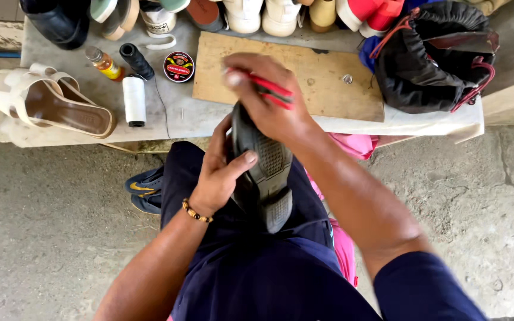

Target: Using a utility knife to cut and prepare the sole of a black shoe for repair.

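Observation:
A black shoe point(266, 175) with a grey ribbed sole rests sole-up on my lap. My left hand point(218, 172) grips its left side, thumb across the sole. My right hand point(269, 98) is over the toe end, closed around a red-handled tool point(272, 90) whose tip is hidden by my fingers. A beaded bracelet is on my left wrist.
A low bench point(174, 110) holds a wooden board point(304, 83), a white thread spool point(134, 100), a black spool point(136, 60), a round polish tin point(179, 66), a small bottle point(105, 63), cream sandals point(43, 101), a black bag point(435, 56) and a row of shoes at the back.

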